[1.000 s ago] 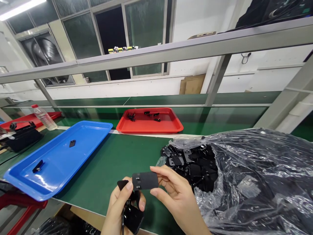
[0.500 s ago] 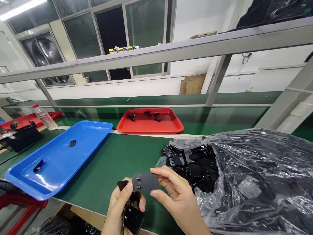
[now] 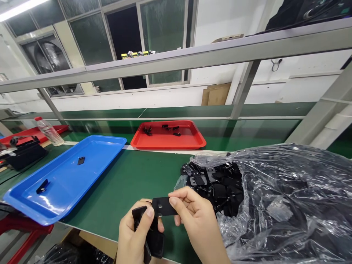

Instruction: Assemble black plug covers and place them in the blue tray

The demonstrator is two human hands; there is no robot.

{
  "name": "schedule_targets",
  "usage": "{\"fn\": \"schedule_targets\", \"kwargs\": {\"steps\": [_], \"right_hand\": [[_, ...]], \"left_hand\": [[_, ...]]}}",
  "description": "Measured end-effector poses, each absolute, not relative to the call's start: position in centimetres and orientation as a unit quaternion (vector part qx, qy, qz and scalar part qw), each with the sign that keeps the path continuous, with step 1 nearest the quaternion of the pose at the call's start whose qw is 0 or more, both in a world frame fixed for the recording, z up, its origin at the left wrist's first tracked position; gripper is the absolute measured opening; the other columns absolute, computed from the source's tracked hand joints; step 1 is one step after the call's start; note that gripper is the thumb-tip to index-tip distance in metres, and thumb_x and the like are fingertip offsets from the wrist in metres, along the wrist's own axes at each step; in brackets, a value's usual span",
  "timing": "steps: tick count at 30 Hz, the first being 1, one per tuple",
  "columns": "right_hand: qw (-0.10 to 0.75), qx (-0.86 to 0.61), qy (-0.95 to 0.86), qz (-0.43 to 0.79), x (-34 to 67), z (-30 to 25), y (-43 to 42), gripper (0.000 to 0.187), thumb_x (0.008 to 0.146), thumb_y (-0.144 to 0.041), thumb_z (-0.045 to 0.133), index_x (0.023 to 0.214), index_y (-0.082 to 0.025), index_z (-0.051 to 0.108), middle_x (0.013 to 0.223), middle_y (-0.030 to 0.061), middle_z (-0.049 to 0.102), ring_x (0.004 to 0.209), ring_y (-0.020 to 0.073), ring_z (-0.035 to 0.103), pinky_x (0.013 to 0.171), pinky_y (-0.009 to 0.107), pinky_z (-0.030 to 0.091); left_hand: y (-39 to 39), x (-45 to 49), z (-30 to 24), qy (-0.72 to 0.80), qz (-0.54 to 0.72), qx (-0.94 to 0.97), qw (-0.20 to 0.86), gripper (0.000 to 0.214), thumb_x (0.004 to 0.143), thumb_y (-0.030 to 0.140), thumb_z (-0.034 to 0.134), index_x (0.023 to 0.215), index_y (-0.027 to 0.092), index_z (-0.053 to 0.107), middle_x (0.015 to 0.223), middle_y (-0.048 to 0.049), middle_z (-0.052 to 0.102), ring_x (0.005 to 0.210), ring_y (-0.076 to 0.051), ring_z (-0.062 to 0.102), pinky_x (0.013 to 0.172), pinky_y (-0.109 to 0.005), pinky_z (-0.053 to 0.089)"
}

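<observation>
My right hand [image 3: 194, 216] pinches the right end of a flat black plate [image 3: 165, 206], which has two small shiny studs near its left end. Several more black parts [image 3: 155, 238] are clasped in my left hand [image 3: 139, 227], its thumb lying over them. The left fingers reach the plate's left end; whether they grip it, I cannot tell. Both hands are above the green table [image 3: 110, 200]. Beside my right hand, a clear plastic bag [image 3: 291, 194] lies with its mouth open, showing a heap of similar black parts [image 3: 222, 187].
A blue tray [image 3: 90, 179] on the left holds two black pieces. Farther back, a red tray [image 3: 167, 143] has several small black parts. At the far left are a water bottle [image 3: 49, 132] and another red tray [image 3: 59, 129]. A grey shelf rail [image 3: 176, 60] crosses above the table.
The plate has turned in my right fingers: its face looks darker and the thumb now lies across it. The black parts in my left hand have shifted slightly.
</observation>
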State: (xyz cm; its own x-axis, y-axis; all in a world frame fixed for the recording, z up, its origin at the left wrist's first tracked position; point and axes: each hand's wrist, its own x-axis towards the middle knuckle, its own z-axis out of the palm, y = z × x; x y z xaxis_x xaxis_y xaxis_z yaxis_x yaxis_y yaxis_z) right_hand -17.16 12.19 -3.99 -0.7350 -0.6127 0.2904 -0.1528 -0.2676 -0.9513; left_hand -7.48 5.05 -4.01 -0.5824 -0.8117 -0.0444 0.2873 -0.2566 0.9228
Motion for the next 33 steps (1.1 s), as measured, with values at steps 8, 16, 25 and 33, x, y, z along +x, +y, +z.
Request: {"fn": "schedule_targets", "kwargs": {"steps": [8,16,25,33], "right_hand": [[0.284,-0.289,0.485,-0.774,-16.7,-3.3,11.7,0.044,0.084,-0.055,0.065,0.07,-0.013,0.062,0.038,-0.0002,0.055,0.03,0.0096,0.049,0.03,0.013,0.036],[0.314,-0.317,0.424,-0.788,-16.6,-2.9,11.8,0.035,0.086,-0.043,0.07,0.072,-0.011,0.065,0.052,0.0054,0.067,0.041,0.0084,0.06,0.044,0.01,0.049],[0.348,-0.27,0.435,-0.786,-17.0,-4.1,11.7,0.043,0.083,-0.046,0.072,0.062,-0.011,0.06,0.043,0.005,0.062,0.033,0.0094,0.056,0.035,0.011,0.046],[0.344,-0.267,0.412,-0.801,-17.0,-4.0,11.4,0.04,0.084,-0.043,0.072,0.063,-0.011,0.062,0.043,0.0043,0.062,0.035,0.0092,0.056,0.035,0.011,0.047]], "left_hand": [[4.8,-7.5,-4.5,-0.442,-0.777,0.273,0.355,0.038,0.066,0.052,0.076,0.071,0.017,0.064,0.052,0.0013,0.056,0.054,-0.009,0.05,0.056,-0.017,0.04],[4.6,-7.3,-4.2,-0.427,-0.78,0.255,0.379,0.029,0.076,0.044,0.07,0.068,0.017,0.063,0.053,0.0006,0.055,0.053,-0.009,0.049,0.053,-0.015,0.039],[5.1,-7.2,-3.7,-0.406,-0.787,0.272,0.376,0.036,0.068,0.05,0.075,0.069,0.015,0.066,0.05,-0.0006,0.055,0.048,-0.005,0.043,0.046,-0.011,0.032],[5.3,-7.2,-3.2,-0.4,-0.791,0.274,0.373,0.038,0.065,0.051,0.077,0.07,0.014,0.068,0.049,-0.001,0.055,0.045,-0.005,0.044,0.044,-0.011,0.031]]}}
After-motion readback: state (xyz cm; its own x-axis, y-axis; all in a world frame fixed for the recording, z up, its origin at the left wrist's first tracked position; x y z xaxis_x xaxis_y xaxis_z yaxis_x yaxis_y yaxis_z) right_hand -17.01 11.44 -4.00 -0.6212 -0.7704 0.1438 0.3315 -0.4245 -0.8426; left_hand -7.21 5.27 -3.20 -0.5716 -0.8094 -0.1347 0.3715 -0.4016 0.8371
